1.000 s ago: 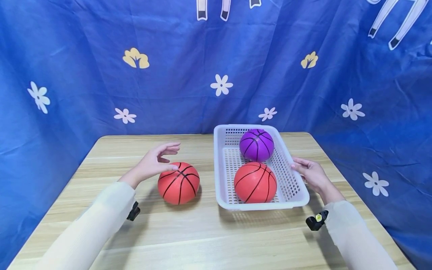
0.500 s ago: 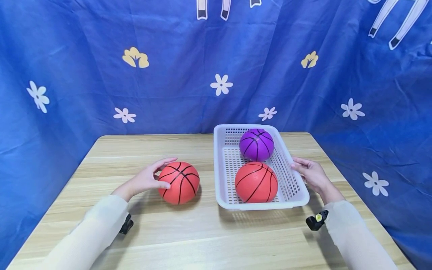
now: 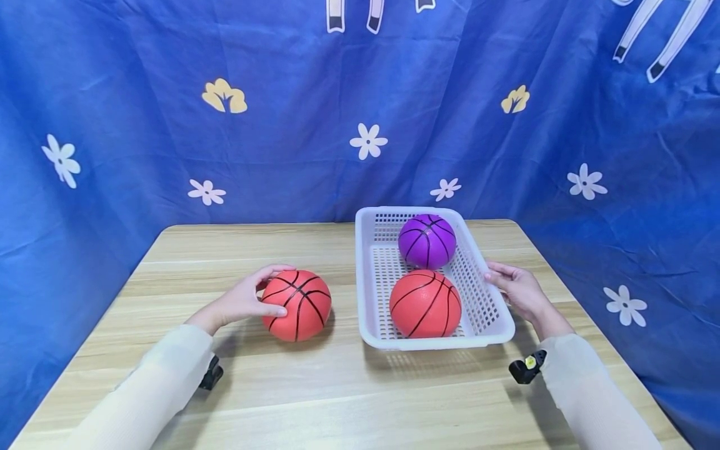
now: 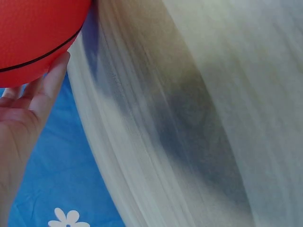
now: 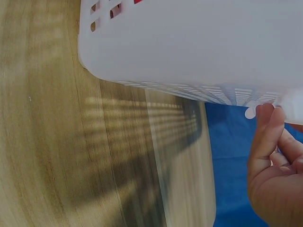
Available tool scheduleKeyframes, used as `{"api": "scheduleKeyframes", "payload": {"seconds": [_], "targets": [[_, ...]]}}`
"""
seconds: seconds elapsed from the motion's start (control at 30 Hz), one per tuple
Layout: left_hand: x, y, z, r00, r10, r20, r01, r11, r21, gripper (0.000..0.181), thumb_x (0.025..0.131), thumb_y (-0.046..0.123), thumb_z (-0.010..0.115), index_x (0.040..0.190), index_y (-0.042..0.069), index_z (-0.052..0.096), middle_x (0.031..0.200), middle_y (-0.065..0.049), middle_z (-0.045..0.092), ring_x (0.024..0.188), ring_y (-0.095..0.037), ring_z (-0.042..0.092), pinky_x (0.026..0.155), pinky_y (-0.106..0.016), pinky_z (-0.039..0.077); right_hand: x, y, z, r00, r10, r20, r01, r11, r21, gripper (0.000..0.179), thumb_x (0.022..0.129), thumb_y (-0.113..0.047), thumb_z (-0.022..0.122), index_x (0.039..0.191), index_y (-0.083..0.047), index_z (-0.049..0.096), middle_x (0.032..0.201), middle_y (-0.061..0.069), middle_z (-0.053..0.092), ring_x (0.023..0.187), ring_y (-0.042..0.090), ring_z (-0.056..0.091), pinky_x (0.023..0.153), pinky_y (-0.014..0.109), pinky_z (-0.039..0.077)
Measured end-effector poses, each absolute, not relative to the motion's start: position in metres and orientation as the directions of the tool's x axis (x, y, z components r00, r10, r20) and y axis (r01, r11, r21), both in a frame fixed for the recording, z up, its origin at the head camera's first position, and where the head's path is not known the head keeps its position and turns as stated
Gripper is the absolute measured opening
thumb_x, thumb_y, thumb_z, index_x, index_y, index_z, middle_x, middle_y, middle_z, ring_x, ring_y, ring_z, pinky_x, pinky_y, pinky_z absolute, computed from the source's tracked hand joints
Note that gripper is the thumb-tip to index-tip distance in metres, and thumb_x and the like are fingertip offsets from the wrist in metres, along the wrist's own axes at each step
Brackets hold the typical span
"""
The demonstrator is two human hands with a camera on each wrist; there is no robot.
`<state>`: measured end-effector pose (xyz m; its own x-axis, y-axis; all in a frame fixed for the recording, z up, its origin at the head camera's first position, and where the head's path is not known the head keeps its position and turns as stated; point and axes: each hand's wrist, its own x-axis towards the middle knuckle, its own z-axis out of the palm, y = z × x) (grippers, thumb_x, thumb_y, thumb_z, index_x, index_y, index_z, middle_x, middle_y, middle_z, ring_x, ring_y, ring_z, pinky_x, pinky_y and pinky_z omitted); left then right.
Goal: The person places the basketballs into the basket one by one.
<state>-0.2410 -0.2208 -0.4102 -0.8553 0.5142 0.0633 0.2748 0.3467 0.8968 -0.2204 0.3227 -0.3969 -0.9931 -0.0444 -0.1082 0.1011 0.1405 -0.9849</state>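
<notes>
On the left of the table, my left hand (image 3: pixel 243 302) curves round the near-left side of a small red toy basketball (image 3: pixel 304 307), thumb in front and fingers behind. In the left wrist view, the fingers (image 4: pixel 53 85) lie against the ball's underside (image 4: pixel 38 38). At the right, my right hand (image 3: pixel 520 292) grips the long right rim of a white plastic basket (image 3: pixel 367 300). Its thumb and fingers (image 5: pixel 267 135) meet at the basket's edge in the right wrist view. Inside the basket sit a purple ball (image 3: pixel 427 242) at the back and another red ball (image 3: pixel 425 305) in front.
The light wood table (image 3: pixel 315 400) carries the ball and the basket. A blue curtain (image 3: pixel 292 125) with white flowers stands behind the table and on both sides. Black wrist cameras (image 3: pixel 527 367) hang below the sleeves.
My left hand has come down from above the loose red ball, back and to the left, and settled round its side. The right hand stays on the basket rim.
</notes>
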Motion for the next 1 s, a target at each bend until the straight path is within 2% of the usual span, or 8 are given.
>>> {"api": "scheduleKeyframes", "payload": {"seconds": [0.3, 0.47, 0.63, 0.8, 1.0], "targets": [[-0.251, -0.22, -0.394, -0.867, 0.485, 0.115, 0.306, 0.337, 0.89, 0.071, 0.077, 0.011, 0.078, 0.138, 0.008, 0.042, 0.127, -0.016, 0.051, 0.111, -0.031, 0.048, 0.08, -0.04, 0.052, -0.221, 0.323, -0.397, -0.993, -0.042, -0.114, 0.107, 0.155, -0.982, 0.058, 0.095, -0.018, 0.06, 0.141, 0.008, 0.036, 0.117, 0.006, 0.063, 0.093, 0.011, 0.064, 0.077, 0.028, 0.053], [-0.261, -0.214, -0.373, -0.869, 0.465, 0.169, 0.345, 0.327, 0.88, 0.07, 0.078, 0.01, 0.078, 0.138, 0.01, 0.043, 0.125, -0.013, 0.053, 0.108, -0.025, 0.051, 0.082, -0.041, 0.051, -0.221, 0.324, -0.398, -0.993, -0.046, -0.112, 0.104, 0.151, -0.983, 0.058, 0.096, -0.018, 0.06, 0.142, 0.008, 0.036, 0.116, 0.004, 0.064, 0.093, 0.01, 0.064, 0.078, 0.028, 0.053], [-0.272, -0.202, -0.348, -0.867, 0.443, 0.227, 0.379, 0.292, 0.878, 0.069, 0.077, 0.008, 0.078, 0.137, 0.01, 0.043, 0.126, -0.012, 0.052, 0.109, -0.019, 0.052, 0.084, -0.036, 0.051, -0.221, 0.324, -0.399, -0.993, -0.05, -0.107, 0.098, 0.149, -0.984, 0.059, 0.095, -0.019, 0.06, 0.142, 0.008, 0.036, 0.114, 0.002, 0.064, 0.093, 0.01, 0.064, 0.077, 0.028, 0.054], [-0.282, -0.184, -0.326, -0.864, 0.431, 0.259, 0.396, 0.264, 0.88, 0.069, 0.077, 0.008, 0.077, 0.137, 0.011, 0.044, 0.124, -0.013, 0.053, 0.109, -0.02, 0.053, 0.085, -0.034, 0.051, -0.222, 0.325, -0.4, -0.993, -0.049, -0.103, 0.094, 0.151, -0.984, 0.058, 0.095, -0.019, 0.06, 0.141, 0.008, 0.036, 0.114, 0.002, 0.064, 0.093, 0.011, 0.064, 0.077, 0.028, 0.054], [-0.29, -0.157, -0.309, -0.87, 0.423, 0.252, 0.384, 0.262, 0.885, 0.07, 0.076, 0.01, 0.079, 0.137, 0.014, 0.044, 0.125, -0.013, 0.054, 0.11, -0.024, 0.053, 0.087, -0.039, 0.051, -0.222, 0.325, -0.4, -0.994, -0.053, -0.093, 0.085, 0.132, -0.988, 0.058, 0.095, -0.017, 0.06, 0.141, 0.01, 0.035, 0.109, -0.002, 0.065, 0.093, 0.012, 0.065, 0.076, 0.029, 0.054]]}}
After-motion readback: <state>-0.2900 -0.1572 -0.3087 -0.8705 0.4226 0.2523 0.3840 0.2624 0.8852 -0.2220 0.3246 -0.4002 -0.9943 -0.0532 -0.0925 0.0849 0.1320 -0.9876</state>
